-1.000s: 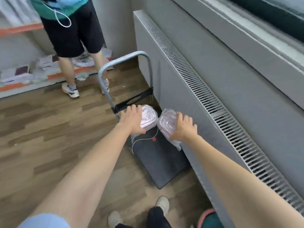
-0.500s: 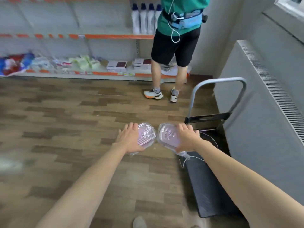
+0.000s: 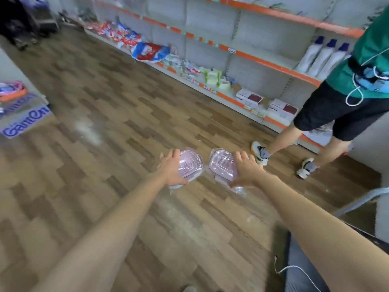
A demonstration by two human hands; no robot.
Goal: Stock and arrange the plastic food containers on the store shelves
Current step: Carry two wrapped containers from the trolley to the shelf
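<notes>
Swung away from the trolley, you now face the orange-edged shelves (image 3: 271,65).
Your left hand (image 3: 171,170) grips one wrapped pink container (image 3: 190,165); your right hand (image 3: 245,170) grips another (image 3: 222,166).

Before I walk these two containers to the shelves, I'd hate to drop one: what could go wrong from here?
1. Each hand, left hand and right hand, grips one wrapped container, left container and right container; the loose wrap may slip.
2. Another person stands at the shelves; you could bump them.
</notes>
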